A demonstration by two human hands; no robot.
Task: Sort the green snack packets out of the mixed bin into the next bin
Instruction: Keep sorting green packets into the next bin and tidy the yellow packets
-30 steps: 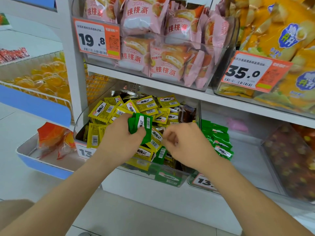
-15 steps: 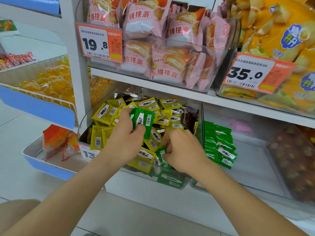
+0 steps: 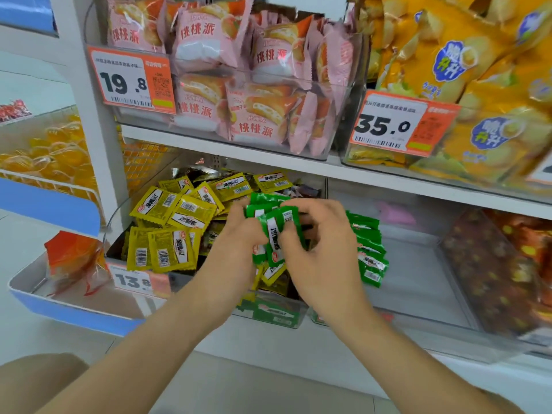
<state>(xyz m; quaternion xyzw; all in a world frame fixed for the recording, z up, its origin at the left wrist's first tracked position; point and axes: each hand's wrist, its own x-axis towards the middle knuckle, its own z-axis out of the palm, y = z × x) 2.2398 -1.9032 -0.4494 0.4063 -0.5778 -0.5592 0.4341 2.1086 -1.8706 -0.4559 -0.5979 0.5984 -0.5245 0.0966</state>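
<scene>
Two bare forearms are extended from the lower edge toward the lower shelf. The left hand (image 3: 236,252) is closed around a bunch of green packets (image 3: 276,231), with its fingers curled behind the bunch. The right hand (image 3: 324,255) is clamped onto the same bunch from the right side. The bunch is held upright above the right part of the mixed bin (image 3: 176,276), near the divider to the next bin (image 3: 418,282). A 13.8 price tag (image 3: 134,280) is fixed to the mixed bin's front. Yellow packets (image 3: 167,231) are piled inside it, and loose green ones (image 3: 268,312) are seen low against its front wall. A green stack (image 3: 369,252) is lined up along the left wall of the next bin. On the shelf above, pink packets (image 3: 254,85) and yellow bags (image 3: 478,85) are stocked, tagged 19.8 and 35.0.
</scene>
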